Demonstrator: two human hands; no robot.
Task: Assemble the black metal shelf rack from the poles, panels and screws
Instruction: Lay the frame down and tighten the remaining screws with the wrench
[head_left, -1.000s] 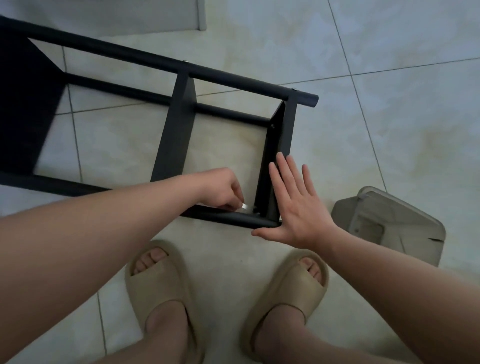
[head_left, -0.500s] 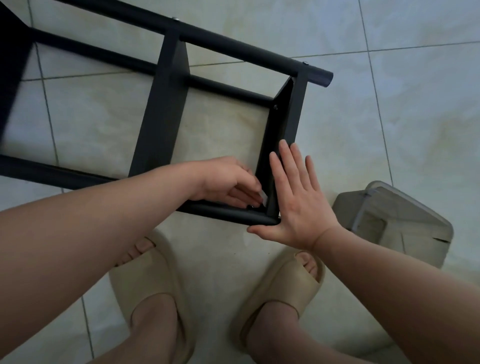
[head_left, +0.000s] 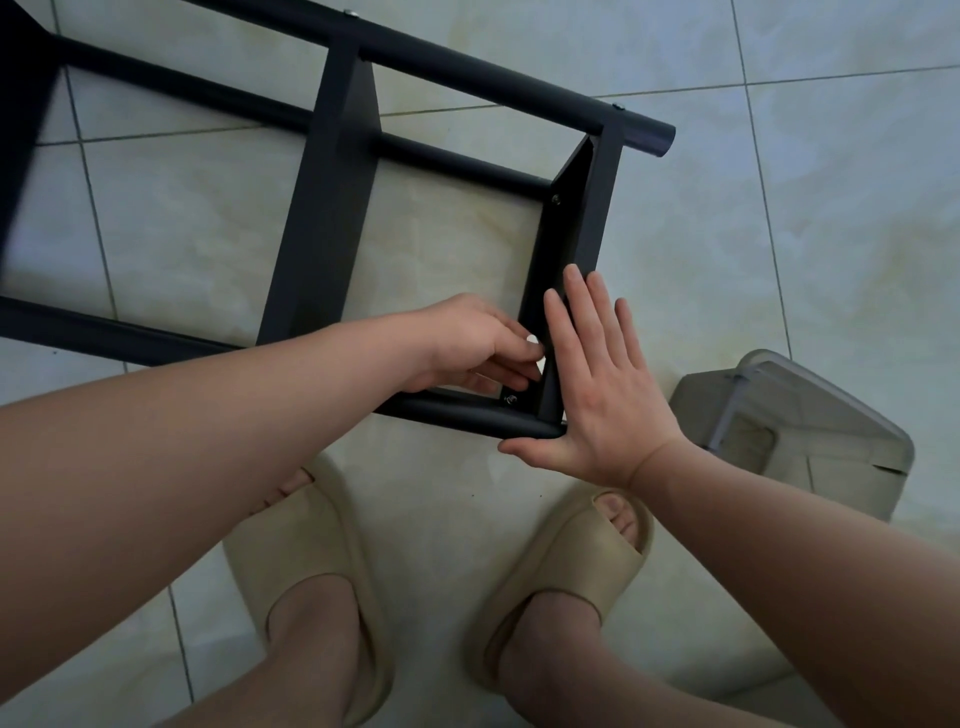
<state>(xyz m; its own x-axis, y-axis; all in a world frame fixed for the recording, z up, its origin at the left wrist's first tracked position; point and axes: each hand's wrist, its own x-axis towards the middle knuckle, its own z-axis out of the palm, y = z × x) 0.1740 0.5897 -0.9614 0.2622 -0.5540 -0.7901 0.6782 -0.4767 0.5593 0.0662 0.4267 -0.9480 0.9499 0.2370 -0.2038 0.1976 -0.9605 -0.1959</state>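
Rack (head_left: 332, 208) lay on its side on the floor (head_left: 779, 208), poles running left to right and panels standing on edge between them. The right hand (head_left: 608, 395) was spread flat, fingers straight and close together, pressed against the outer face of the end panel (head_left: 587, 218), with the thumb lying under the tip of the near pole (head_left: 467, 413). The left hand (head_left: 467, 338) reached inside the frame, fingers curled, pinching a small pale piece (head_left: 532, 340) against the inner face of that same panel. What the piece was could not be told. Just below it a screw (head_left: 511, 399) sat in the corner where the panel met the near pole. A second screw (head_left: 556, 199) showed higher on the inner face. The hands sat on opposite sides of the panel, close but not touching. Feet in beige slippers (head_left: 306, 540) stood just short of the near pole. A grey bin (head_left: 810, 431) lay on the floor to the right, apart from the rack.
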